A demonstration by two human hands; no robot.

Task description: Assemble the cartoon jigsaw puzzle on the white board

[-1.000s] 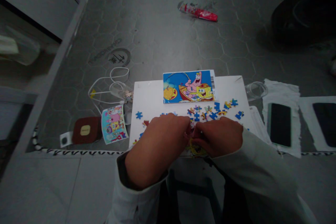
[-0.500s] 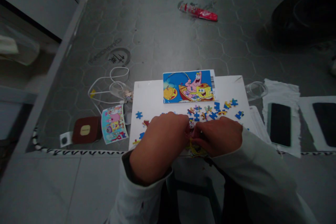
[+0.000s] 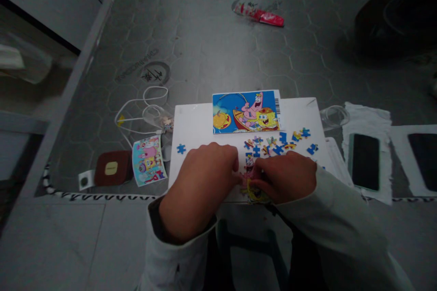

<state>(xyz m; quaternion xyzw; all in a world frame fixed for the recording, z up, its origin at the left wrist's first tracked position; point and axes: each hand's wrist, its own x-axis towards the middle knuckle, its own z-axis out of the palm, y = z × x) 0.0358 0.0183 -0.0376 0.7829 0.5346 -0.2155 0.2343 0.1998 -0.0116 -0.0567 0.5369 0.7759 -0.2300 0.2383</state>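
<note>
My left hand (image 3: 200, 186) and my right hand (image 3: 286, 176) rest knuckles-up on the near edge of a small white table (image 3: 194, 127). Their curled fingertips meet over a partly joined patch of jigsaw puzzle (image 3: 251, 187); what they pinch is hidden. Several loose puzzle pieces (image 3: 273, 143) lie just beyond the hands, and a single blue piece (image 3: 180, 148) lies to the left. A cartoon reference picture (image 3: 246, 112) lies flat at the table's far edge.
On the grey floor to the left lie a white cable (image 3: 143, 109), a cartoon card (image 3: 148, 160) and a brown box (image 3: 111, 168). Two dark phones (image 3: 365, 161) lie on white paper at the right. A red wrapper (image 3: 262, 14) lies far off.
My left hand slid slightly left and toward me, uncovering more of the joined puzzle patch. My right hand stayed nearly still.
</note>
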